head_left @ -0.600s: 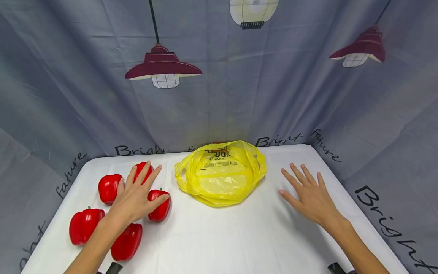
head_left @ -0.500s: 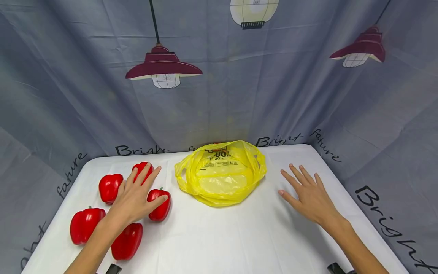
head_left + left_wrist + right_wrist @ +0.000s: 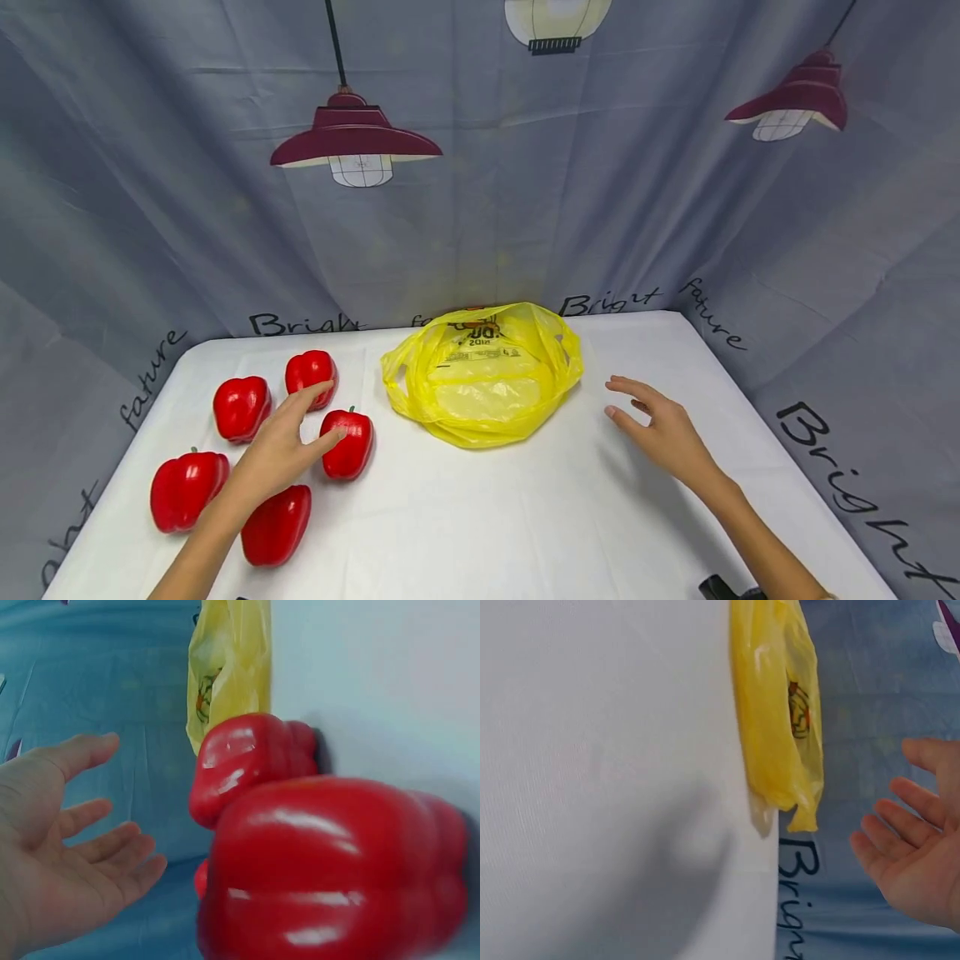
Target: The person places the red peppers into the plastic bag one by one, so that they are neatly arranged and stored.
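Note:
My left hand [image 3: 279,454] hovers above the red bell peppers at the left of the table, its thumb spread and its fingers loosely bent. Nothing is in its grasp in the left wrist view, where a large bell pepper [image 3: 330,862] fills the foreground beside the hand. The thumb overlaps the nearest bell pepper [image 3: 352,454] in the head view. At the table's right side my right hand [image 3: 667,433] is held in the air, fingers relaxed and holding nothing. Between the hands a yellow plastic bag [image 3: 487,392] lies with its mouth spread wide.
More bell peppers lie at the left: one at the back [image 3: 309,368], one behind the hand [image 3: 240,408], one at the far left [image 3: 187,492] and one near the forearm [image 3: 277,529]. A white cloth [image 3: 480,525] covers the table. A grey printed curtain [image 3: 480,208] hangs round it.
Both hands' outstretched fingers have drawn in to a looser bend. The left hand has come back a little, uncovering the rear bell pepper. The peppers and bag lie as before.

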The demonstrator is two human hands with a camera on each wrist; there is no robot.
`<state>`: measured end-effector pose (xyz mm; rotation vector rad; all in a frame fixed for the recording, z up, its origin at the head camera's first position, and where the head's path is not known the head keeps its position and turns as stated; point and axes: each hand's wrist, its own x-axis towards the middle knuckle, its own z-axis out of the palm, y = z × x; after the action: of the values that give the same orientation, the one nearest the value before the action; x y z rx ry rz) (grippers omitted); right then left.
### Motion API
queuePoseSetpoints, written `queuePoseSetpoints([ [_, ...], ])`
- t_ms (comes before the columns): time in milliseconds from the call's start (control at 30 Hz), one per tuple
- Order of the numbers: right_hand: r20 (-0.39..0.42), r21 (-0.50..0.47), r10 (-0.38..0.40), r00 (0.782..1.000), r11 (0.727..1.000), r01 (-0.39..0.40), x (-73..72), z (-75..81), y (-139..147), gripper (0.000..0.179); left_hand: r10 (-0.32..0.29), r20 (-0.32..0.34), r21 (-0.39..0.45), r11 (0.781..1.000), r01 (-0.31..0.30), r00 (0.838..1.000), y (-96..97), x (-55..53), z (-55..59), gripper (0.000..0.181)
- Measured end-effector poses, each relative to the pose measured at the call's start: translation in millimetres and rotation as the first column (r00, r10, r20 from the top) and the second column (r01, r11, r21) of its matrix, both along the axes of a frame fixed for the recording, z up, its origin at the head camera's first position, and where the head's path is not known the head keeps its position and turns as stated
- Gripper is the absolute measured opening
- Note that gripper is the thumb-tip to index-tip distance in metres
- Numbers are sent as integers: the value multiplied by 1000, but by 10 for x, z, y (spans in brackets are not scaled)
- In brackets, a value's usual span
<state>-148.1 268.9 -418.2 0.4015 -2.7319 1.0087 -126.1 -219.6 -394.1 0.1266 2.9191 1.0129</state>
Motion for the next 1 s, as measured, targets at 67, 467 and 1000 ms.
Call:
queuePoseSetpoints([
  [67, 36, -85, -7, 999, 996, 11, -26, -25, -10, 38, 9, -4, 17, 1000, -9, 1000, -54, 40, -4, 79],
  [467, 254, -408, 30, 967, 910, 79, -144, -188, -54, 44, 51, 123, 24, 998, -55, 991, -487, 476, -166, 85],
  [1000, 322, -516, 55, 945, 847, 126, -407, -505, -108, 53, 123, 336, 61, 986, -152, 934, -679, 668, -477, 108],
])
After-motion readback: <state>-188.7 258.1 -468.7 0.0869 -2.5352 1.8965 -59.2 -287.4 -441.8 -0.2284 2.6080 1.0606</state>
